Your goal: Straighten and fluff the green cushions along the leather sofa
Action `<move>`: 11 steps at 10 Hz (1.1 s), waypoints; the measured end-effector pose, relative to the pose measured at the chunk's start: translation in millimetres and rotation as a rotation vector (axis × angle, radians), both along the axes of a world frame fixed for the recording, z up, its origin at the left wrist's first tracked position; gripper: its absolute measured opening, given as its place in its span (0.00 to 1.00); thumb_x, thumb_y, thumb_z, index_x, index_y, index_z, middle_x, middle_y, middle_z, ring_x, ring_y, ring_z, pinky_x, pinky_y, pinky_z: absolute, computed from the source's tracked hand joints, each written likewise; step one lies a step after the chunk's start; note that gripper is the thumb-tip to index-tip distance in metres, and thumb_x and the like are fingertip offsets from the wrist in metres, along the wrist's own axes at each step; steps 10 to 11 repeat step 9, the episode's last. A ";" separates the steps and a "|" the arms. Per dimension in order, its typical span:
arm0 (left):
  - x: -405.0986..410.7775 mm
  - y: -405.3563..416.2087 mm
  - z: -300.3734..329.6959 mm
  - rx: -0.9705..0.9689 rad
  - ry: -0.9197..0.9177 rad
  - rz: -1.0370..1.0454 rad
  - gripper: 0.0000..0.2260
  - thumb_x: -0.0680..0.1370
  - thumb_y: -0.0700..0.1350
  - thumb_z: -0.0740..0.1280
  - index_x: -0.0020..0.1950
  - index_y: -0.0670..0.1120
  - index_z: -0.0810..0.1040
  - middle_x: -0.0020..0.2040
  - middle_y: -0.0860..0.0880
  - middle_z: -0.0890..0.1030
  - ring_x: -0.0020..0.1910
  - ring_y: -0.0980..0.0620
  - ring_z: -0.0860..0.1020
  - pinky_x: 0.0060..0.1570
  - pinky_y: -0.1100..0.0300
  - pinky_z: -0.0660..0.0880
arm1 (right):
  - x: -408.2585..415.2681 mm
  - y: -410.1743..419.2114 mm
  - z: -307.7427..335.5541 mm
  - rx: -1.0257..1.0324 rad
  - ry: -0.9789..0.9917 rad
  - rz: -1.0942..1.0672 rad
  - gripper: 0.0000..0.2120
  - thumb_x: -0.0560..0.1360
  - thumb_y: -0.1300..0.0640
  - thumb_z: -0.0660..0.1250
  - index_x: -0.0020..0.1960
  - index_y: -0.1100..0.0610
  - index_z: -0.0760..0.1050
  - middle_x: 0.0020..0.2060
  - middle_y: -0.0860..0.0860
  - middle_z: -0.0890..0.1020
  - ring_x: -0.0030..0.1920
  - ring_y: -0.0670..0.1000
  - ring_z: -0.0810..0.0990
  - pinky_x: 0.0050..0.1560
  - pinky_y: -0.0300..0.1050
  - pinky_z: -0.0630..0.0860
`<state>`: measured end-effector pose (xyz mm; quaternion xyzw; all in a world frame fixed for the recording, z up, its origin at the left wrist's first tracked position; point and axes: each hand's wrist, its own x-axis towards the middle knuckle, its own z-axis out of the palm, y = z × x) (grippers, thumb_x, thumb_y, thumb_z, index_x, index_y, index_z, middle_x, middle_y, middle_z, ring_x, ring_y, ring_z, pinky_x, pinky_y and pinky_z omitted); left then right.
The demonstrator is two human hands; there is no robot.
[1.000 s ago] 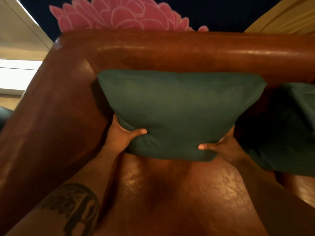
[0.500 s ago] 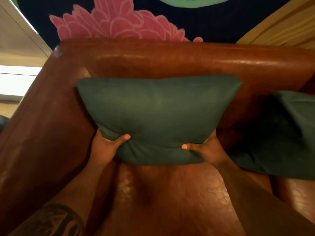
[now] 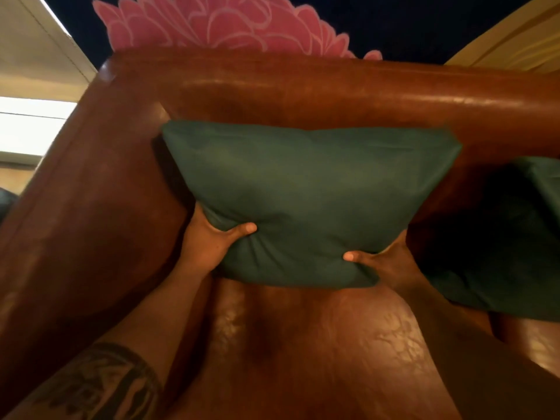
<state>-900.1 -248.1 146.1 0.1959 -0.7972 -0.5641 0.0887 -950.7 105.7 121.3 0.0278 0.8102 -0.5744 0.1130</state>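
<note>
A dark green cushion (image 3: 312,201) stands upright against the backrest in the left corner of the brown leather sofa (image 3: 303,95). My left hand (image 3: 212,244) grips its lower left corner, thumb pressed into the front. My right hand (image 3: 381,262) grips its lower right corner, thumb on the front and fingers hidden behind. The cushion's bottom edge hovers at or just above the seat (image 3: 303,344); I cannot tell if it touches. A second green cushion (image 3: 497,256) lies slumped to the right, partly cut off by the frame edge.
The sofa's left armrest (image 3: 85,225) rises close beside the held cushion. Behind the backrest is a dark wall with a large pink flower painting (image 3: 218,25). A bright window area (image 3: 30,128) shows at the far left.
The cushion has shifted right and slightly up from half a second ago, away from the armrest, both hands still on its lower corners. The view tilted down a little.
</note>
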 end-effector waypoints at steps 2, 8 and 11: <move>8.9 -8.7 2.7 0.111 -0.049 -0.081 0.51 0.52 0.62 0.84 0.71 0.59 0.65 0.66 0.64 0.76 0.66 0.67 0.74 0.62 0.70 0.71 | 10.3 2.9 13.2 0.005 -0.094 0.067 0.59 0.52 0.41 0.88 0.76 0.54 0.66 0.70 0.46 0.77 0.69 0.45 0.77 0.65 0.38 0.76; 2.2 -7.2 10.8 0.115 -0.205 -0.108 0.55 0.48 0.69 0.82 0.70 0.61 0.62 0.63 0.65 0.76 0.61 0.70 0.75 0.67 0.58 0.73 | 10.4 0.7 26.9 -0.025 0.044 -0.042 0.67 0.50 0.48 0.90 0.78 0.51 0.53 0.74 0.47 0.70 0.73 0.43 0.71 0.70 0.41 0.73; 3.2 -7.4 25.6 0.128 -0.183 -0.106 0.62 0.48 0.66 0.84 0.77 0.53 0.61 0.69 0.59 0.75 0.66 0.63 0.74 0.70 0.53 0.72 | 9.8 2.7 50.1 -0.028 0.092 -0.045 0.69 0.50 0.43 0.89 0.80 0.48 0.51 0.75 0.45 0.67 0.74 0.41 0.69 0.69 0.36 0.71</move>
